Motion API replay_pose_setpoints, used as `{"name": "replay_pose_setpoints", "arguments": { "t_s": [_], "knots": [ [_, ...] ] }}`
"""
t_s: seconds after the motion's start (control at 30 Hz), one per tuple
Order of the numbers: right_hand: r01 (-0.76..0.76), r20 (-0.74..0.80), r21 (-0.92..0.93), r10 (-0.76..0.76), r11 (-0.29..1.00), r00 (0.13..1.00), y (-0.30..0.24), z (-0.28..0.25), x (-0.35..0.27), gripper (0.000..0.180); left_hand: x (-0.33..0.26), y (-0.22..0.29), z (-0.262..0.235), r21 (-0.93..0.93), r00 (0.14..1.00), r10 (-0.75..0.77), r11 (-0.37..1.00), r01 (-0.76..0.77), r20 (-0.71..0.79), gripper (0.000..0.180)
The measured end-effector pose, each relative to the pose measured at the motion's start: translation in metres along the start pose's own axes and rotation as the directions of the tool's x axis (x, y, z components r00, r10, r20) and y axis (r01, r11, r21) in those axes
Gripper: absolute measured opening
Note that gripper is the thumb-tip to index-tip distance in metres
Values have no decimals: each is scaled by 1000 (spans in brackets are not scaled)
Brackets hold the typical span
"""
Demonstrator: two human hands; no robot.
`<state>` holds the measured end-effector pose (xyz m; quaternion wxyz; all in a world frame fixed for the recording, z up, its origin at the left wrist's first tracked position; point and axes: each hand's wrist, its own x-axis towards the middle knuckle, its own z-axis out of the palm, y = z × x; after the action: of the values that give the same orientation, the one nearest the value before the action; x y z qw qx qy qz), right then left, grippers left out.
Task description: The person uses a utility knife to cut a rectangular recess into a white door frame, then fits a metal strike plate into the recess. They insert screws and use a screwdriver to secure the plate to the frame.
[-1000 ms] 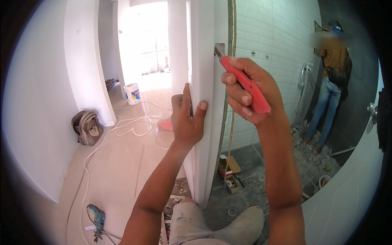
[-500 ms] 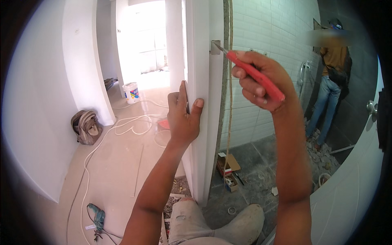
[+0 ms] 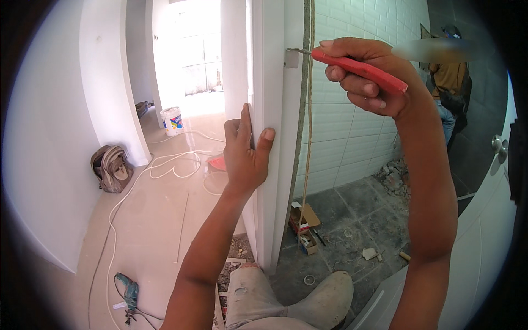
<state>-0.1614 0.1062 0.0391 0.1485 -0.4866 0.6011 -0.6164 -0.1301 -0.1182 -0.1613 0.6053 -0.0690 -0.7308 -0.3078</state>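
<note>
My left hand (image 3: pixel 247 151) lies against the white door frame (image 3: pixel 267 165), index finger pointing up and thumb spread, holding nothing. Around the handle of a red-handled knife (image 3: pixel 360 70) the fingers of my right hand (image 3: pixel 379 71) are wrapped. Its thin metal blade points left, the tip at the upper part of a small rectangular recess (image 3: pixel 292 59) in the frame's edge. My right thumb rests along the top of the handle near the blade.
At right stands a white door (image 3: pixel 462 264) with a round knob (image 3: pixel 499 145). Behind my right arm is another person (image 3: pixel 448 77). Small open boxes (image 3: pixel 303 220) and rubble (image 3: pixel 395 177) lie on dark tiles. A power drill (image 3: pixel 128 291), cables, a backpack (image 3: pixel 111 169) and a bucket (image 3: pixel 172 121) are at left.
My right hand has moved up and to the right, turning the knife flatter, its tip now slightly higher at the recess. My left hand keeps its place on the frame.
</note>
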Motion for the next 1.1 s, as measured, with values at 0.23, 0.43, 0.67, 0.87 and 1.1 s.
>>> {"name": "replay_pose_setpoints", "arguments": {
  "t_s": [0.23,0.43,0.67,0.87,1.1],
  "knots": [
    [-31,-47,-113,26,993,999,-7,7,7,25,-1,1,2,21,1000,2,1000,-2,-8,76],
    [-30,-101,-491,-23,871,995,-19,29,-1,27,1,2,-2,67,1000,5,998,-7,21,78],
    [-16,-79,-477,-25,879,997,-19,-6,-29,37,2,2,-5,32,998,-54,998,53,34,77],
    [-39,135,-171,63,985,989,-18,-22,-16,33,1,3,-2,22,999,-36,999,35,21,75],
    [-97,-90,-93,89,991,992,-13,1,-2,27,0,-2,-1,3,1000,1,1000,-1,-10,73]
  ]
}}
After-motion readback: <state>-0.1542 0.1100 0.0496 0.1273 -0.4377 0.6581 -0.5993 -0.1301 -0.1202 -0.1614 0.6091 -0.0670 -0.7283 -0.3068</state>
